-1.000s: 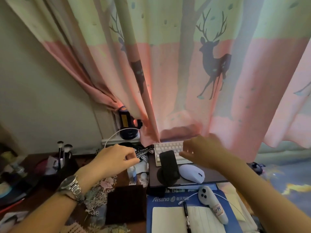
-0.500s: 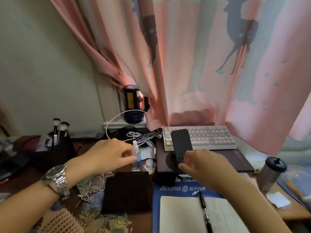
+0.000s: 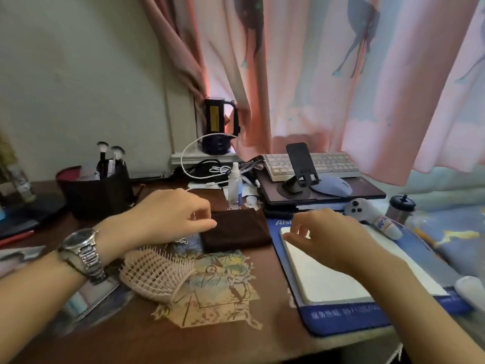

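Observation:
My left hand, with a metal watch on its wrist, hovers low over the wooden desk. Its curled fingertips reach the left edge of a folded dark brown cloth; whether they pinch it is unclear. My right hand hangs with loosely curled fingers over the top left corner of a white notebook and holds nothing. The notebook lies on a blue mat.
A small spray bottle stands behind the cloth. A black phone stand, a keyboard and a mouse sit on a closed laptop. A white controller, a tumbler, a hairbrush and a brush holder are nearby.
The view has tilted down toward the desk. Both hands have drawn back toward me: the left from the spray bottle to the cloth, the right from the phone stand to above the notebook.

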`<state>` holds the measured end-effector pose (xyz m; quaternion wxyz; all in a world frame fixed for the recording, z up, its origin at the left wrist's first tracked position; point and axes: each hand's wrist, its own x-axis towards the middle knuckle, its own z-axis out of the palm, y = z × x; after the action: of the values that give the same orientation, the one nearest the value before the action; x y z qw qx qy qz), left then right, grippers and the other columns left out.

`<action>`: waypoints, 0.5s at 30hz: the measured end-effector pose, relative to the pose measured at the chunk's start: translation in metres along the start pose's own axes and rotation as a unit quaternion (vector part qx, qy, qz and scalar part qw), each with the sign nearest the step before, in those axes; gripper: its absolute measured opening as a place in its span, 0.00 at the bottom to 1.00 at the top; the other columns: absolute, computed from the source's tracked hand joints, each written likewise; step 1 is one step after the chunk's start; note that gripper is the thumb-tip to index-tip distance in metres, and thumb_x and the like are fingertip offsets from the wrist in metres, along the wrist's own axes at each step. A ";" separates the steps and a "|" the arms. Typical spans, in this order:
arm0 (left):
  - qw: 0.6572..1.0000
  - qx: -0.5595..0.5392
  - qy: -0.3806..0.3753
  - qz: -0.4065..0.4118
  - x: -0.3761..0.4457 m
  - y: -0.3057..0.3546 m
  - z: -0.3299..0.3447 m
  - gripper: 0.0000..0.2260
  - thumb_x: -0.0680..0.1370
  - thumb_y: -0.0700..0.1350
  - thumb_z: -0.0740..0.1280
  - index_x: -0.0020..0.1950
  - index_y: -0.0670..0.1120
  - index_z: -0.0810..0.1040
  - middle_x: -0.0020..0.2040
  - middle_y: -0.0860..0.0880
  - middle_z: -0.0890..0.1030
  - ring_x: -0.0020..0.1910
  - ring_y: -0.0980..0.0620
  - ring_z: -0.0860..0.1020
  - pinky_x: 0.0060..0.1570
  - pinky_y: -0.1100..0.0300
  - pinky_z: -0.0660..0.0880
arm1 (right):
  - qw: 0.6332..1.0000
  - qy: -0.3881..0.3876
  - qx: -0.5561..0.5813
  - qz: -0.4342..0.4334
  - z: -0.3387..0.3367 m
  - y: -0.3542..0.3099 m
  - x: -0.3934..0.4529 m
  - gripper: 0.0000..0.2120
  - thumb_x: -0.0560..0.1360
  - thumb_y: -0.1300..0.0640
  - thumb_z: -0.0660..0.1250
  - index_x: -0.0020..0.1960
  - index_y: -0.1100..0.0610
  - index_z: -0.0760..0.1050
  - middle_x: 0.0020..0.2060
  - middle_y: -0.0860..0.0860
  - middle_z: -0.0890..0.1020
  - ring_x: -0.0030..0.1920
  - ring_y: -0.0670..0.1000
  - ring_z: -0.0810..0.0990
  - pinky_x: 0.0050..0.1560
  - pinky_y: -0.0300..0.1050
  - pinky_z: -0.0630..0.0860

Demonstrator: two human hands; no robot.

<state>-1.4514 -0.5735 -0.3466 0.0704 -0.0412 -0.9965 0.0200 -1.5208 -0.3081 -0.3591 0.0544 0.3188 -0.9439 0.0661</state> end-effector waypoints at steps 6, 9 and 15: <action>0.998 -0.057 0.030 -0.010 -0.043 -0.009 -0.002 0.15 0.76 0.65 0.59 0.49 0.59 0.78 0.46 0.60 0.81 0.44 0.63 0.77 0.45 0.58 0.76 | 1.000 0.022 0.006 -0.020 -0.017 -0.052 -0.008 0.14 0.76 0.40 0.59 0.47 0.49 0.76 0.46 0.49 0.81 0.46 0.52 0.79 0.47 0.49 0.77; 0.996 -0.074 0.040 -0.022 -0.061 -0.015 -0.001 0.14 0.76 0.65 0.59 0.48 0.58 0.78 0.46 0.59 0.81 0.44 0.63 0.77 0.46 0.57 0.76 | 0.999 0.016 0.007 -0.029 -0.016 -0.069 -0.006 0.14 0.76 0.40 0.59 0.47 0.48 0.77 0.46 0.48 0.82 0.46 0.53 0.79 0.47 0.50 0.78; 0.990 -0.116 0.050 -0.061 -0.079 -0.024 0.005 0.12 0.76 0.62 0.61 0.47 0.57 0.79 0.43 0.59 0.80 0.41 0.64 0.75 0.37 0.65 0.70 | 0.998 0.011 0.029 -0.051 -0.006 -0.091 0.005 0.14 0.75 0.39 0.60 0.45 0.47 0.77 0.45 0.47 0.82 0.45 0.53 0.80 0.48 0.51 0.78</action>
<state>-1.3757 -0.6044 -0.3614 0.1155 0.0107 -0.9880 -0.1024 -1.4687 -0.3820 -0.3445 0.0592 0.3671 -0.9235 0.0938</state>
